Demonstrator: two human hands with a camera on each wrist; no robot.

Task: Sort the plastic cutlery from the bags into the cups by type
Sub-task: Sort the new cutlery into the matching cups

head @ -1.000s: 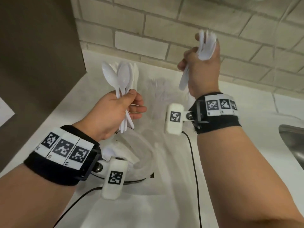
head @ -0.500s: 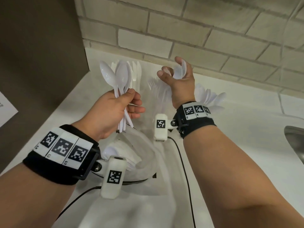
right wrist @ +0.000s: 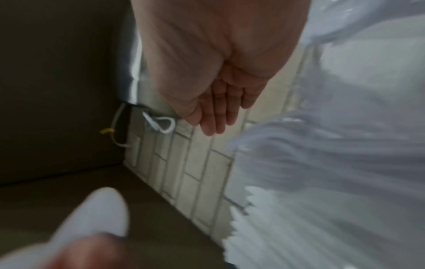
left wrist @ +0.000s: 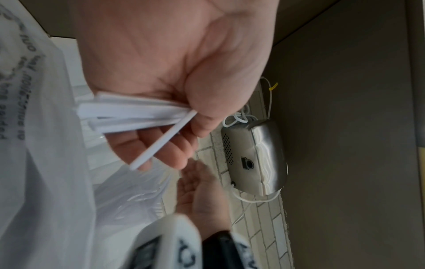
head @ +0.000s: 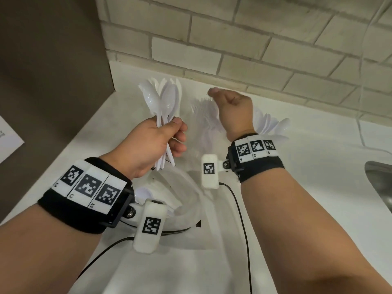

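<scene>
My left hand (head: 169,136) grips a bunch of white plastic spoons (head: 163,102) by their handles, bowls up, above the counter. The left wrist view shows the handles (left wrist: 128,114) fanning out under my curled thumb and fingers. My right hand (head: 229,102) hovers empty to the right, fingers straight (right wrist: 216,112). It is in front of a clear cup of white forks (head: 204,111). More white spoons (head: 273,126) stick out of a cup behind my right wrist; both cups are mostly hidden.
A clear plastic bag (head: 184,200) with white cutlery lies on the white counter (head: 318,187) below my hands. A dark cabinet side (head: 53,81) stands left, a brick wall (head: 233,49) behind, a steel sink (head: 381,183) at the right edge. Camera cables cross the counter.
My right hand came down from high near the wall and let go of the spoons it held; it is now empty. The left hand has kept its bunch almost still.
</scene>
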